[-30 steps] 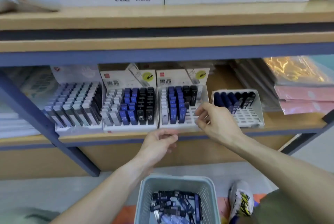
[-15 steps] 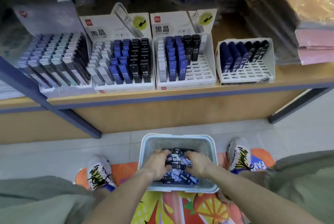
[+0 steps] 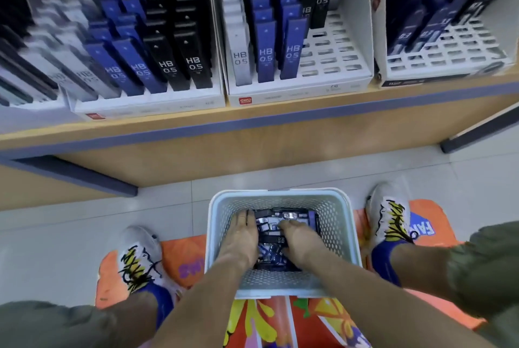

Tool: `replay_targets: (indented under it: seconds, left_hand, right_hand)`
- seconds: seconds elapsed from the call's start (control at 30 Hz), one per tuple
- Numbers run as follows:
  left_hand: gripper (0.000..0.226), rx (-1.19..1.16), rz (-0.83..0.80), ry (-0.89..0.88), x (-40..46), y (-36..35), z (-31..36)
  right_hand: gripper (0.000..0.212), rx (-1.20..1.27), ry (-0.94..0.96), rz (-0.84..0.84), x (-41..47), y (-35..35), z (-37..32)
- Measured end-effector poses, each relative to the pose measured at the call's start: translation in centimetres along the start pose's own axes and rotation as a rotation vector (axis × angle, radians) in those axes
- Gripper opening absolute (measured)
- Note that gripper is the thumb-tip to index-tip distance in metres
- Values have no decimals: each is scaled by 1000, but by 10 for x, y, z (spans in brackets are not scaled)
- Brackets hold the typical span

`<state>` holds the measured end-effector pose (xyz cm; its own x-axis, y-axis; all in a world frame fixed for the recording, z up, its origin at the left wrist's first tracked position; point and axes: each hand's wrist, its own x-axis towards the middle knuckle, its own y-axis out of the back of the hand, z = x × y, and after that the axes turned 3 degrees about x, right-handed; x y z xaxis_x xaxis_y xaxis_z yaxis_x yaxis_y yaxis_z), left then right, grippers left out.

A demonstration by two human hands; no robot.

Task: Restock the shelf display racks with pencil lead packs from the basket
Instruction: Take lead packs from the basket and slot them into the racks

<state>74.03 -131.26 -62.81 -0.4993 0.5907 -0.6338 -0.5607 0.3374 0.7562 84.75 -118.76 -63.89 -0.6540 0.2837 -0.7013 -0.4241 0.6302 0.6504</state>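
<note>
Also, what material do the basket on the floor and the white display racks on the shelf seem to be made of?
The basket looks like moulded plastic, pale grey-blue and matte: its walls are pierced with regular small holes and its rim is thick and rounded. The display racks seem to be printed white cardboard outside, judging by the thin flat walls and the printed logo. Their slotted grid inserts may be plastic or card; the blur leaves that open.

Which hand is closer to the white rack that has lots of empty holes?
Right. The right hand lies in the basket below that rack; the left hand is further left.
</note>
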Motion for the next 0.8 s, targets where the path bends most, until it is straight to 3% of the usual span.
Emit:
replay_targets:
  seconds: [0.2,0.3,0.43,0.63,0.8]
  left_hand:
    - [103,135,-22,-51,17,-14,-2]
    - [105,139,-11,-53,19,-21,-3]
    - [96,172,22,-117,19,-27,-4]
    - [75,116,22,-136,20,-26,2]
    - [75,182,38,-152,25,-30,1]
  right_hand:
    - [82,-152,5,171,16,-10,1]
    - [83,-77,25,146,20,-13,4]
    - [73,-66,87,155,22,-17,4]
    - [57,-117,73,41,20,-18,-2]
    - [62,-136,72,38,23,-20,-1]
